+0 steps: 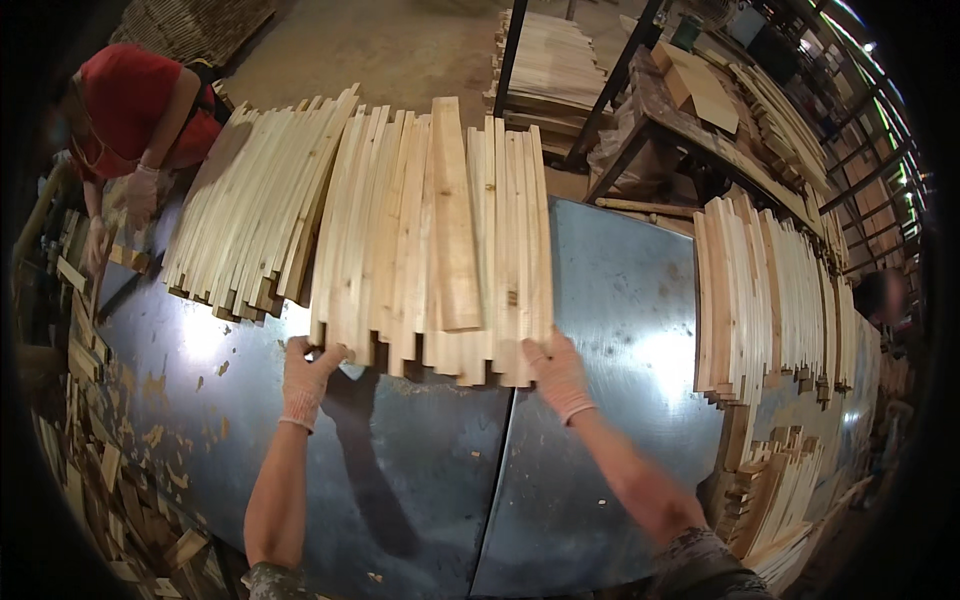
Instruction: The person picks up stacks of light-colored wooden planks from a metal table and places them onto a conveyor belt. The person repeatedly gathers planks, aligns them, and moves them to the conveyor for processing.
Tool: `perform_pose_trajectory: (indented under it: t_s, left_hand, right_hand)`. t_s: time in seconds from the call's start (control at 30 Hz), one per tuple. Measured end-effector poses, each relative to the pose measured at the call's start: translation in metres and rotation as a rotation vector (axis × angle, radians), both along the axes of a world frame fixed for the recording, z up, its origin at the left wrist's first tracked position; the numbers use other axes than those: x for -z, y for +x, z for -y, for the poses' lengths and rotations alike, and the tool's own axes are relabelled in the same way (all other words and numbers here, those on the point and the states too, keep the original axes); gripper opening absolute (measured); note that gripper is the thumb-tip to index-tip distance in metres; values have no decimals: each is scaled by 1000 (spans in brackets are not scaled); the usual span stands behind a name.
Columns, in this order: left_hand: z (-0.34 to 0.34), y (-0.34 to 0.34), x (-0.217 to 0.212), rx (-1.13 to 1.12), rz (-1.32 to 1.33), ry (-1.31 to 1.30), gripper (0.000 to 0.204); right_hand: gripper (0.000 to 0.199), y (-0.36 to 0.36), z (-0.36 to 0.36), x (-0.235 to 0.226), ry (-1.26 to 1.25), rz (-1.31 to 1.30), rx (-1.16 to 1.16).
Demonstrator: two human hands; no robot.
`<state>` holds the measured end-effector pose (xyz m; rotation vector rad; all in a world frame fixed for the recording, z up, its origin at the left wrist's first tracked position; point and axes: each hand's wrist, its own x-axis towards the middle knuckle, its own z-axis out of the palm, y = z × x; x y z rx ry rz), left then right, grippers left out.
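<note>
- Workshop bkgd: brown floor (400, 50), plus cluttered bench (640, 110) at far R.
- Below: shiny metal tabletop (615, 270), w/ dark seam btwn the forearms.
- Directly ahead on it: middle stack (350, 220) of pale wood slats. Long axis approx. straight away from the body; near ends ragged, staggered.
- Key relation: middle stack bracketed by both hands, i.e. ahead & to the R of one, ahead & to the L of the other.
- L hand (308, 378): gloved, at near L corner, fingers half-curled against slat ends. Firm grip or mere contact? Can't tell.
- R hand (560, 380): gloved, at near R corner, fingers bent onto the slat ends, palm outside. Grip likewise can't be told.
- On top, R of centre: loose board (456, 220), wider than the slats, same lengthwise run, near end just short of the stack's front. Closer to R hand; touched by neither.
- Either side: L stack (250, 190), just beside the middle one; R stack (765, 295), well apart across bare metal.
- Far L: co-worker in red top (135, 100), gloved hands well clear of the middle stack.
</note>
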<state>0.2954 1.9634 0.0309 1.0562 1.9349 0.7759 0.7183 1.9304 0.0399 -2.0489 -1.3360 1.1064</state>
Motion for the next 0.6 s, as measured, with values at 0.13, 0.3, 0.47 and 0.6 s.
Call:
perform_pose_trajectory:
  t_s: [0.13,0.3,0.47,0.6]
  left_hand:
    - [-37,25,-37,235,-331,-145,65]
    - [-126,97,-36,-40,-613,-119,86]
    - [-115,109,-50,-59,-486,-104,91]
    - [-86,122,-58,-66,-389,-139,81]
  right_hand:
    - [61,43,-41,-39,-213,-14,-23]
    - [68,5,-87,6,46,174,237]
    - [70,6,-87,18,51,154,260]
    - [66,16,-58,9,30,162,242]
